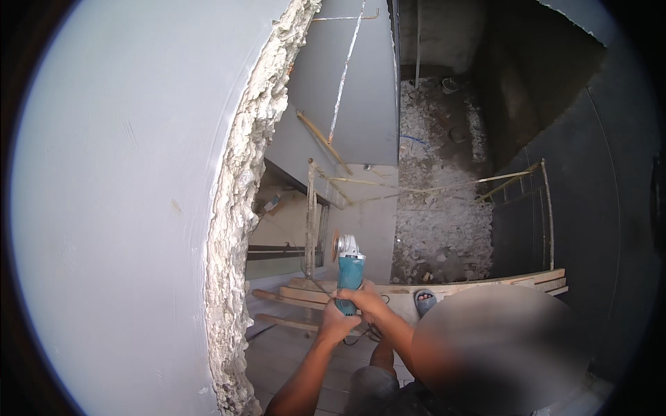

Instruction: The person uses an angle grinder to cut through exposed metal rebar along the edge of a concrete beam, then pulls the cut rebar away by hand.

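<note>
A teal angle grinder (351, 272) with a silver gear head and a brownish disc (336, 245) points away from me, its disc facing left. My left hand (337, 323) is closed around the rear end of its body. Just ahead of it, my right hand (367, 299) grips the body from the right side. Between the hands and my legs hangs a dark cord (357, 338). Left of the grinder, and apart from the disc, runs the rough broken edge (236, 173) of a grey wall. Whether the disc is spinning cannot be made out.
I am up on wooden planks (517, 279) laid across a scaffold, whose rusty frame (548, 215) rises beyond them. Far below lies a floor strewn with rubble (444, 229). A sandaled foot (425, 301) rests near the plank edge. A blurred patch covers the lower right.
</note>
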`<action>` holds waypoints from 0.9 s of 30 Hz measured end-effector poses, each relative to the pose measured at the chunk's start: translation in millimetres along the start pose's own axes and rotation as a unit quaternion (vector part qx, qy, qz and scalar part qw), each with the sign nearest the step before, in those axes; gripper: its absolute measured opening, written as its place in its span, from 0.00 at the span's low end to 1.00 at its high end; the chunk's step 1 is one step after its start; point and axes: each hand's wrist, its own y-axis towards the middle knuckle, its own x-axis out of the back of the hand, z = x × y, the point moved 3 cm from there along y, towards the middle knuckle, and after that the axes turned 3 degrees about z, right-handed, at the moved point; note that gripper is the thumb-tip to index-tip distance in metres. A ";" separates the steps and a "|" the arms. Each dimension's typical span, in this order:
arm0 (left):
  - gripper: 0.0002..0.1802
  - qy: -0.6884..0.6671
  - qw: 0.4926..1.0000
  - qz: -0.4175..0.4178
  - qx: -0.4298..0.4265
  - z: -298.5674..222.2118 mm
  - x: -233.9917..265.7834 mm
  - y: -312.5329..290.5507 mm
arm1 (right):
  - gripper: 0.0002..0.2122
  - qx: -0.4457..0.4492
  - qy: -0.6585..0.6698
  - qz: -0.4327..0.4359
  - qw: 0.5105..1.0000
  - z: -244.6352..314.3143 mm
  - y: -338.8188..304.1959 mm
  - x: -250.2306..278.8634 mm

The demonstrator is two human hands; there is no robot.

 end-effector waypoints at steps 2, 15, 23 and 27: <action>0.36 0.073 0.997 -0.024 0.003 -19.9 -5.7 -2.0 | 0.16 0.041 -0.008 -0.027 0.999 7.8 -1.7 -2.2; 0.44 0.131 0.991 0.004 -0.032 -111.0 -39.6 -32.5 | 0.12 0.116 0.096 -0.041 0.988 113.3 -70.2 -0.3; 0.48 0.247 0.943 -0.088 -0.206 -244.3 3.5 -102.6 | 0.14 0.194 0.104 0.036 0.975 214.9 -86.5 -45.1; 0.44 0.228 0.817 -0.295 -0.439 -312.3 81.8 -222.9 | 0.14 0.217 0.066 0.053 0.973 290.4 -71.3 -53.2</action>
